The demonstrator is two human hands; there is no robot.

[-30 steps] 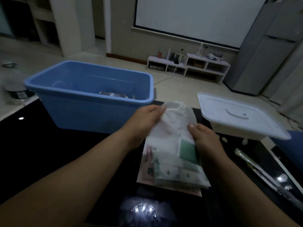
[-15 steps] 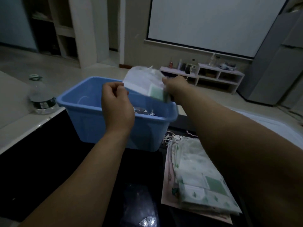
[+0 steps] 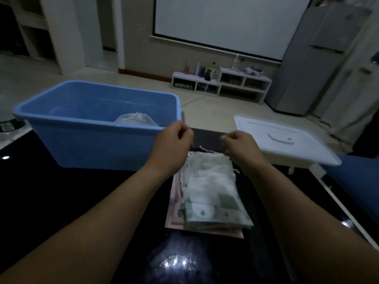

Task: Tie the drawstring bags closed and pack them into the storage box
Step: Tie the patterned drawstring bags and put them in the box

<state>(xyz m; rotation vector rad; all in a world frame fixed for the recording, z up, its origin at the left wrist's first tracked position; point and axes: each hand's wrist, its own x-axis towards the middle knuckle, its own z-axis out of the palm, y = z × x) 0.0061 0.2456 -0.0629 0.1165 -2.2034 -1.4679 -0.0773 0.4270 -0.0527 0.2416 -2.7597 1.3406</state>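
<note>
Both hands have come back from the box and now hover at the far end of the pile. The left hand (image 3: 174, 145) and the right hand (image 3: 239, 147) have their fingers curled, thumbs near forefingers. Whether either already pinches a cord cannot be told through the blur. Between them a thin white drawstring (image 3: 206, 150) lies loose at the mouth of the top bag on the stack of pale, green-printed fabric drawstring bags (image 3: 211, 191). Half a second ago they held a bag over the box. That white translucent drawstring bag (image 3: 135, 119) now lies inside the blue plastic storage box (image 3: 92, 144). One more bag is packed, and the next probably awaits tying. The stack rests on the black glossy worktop (image 3: 61, 193).
</note>
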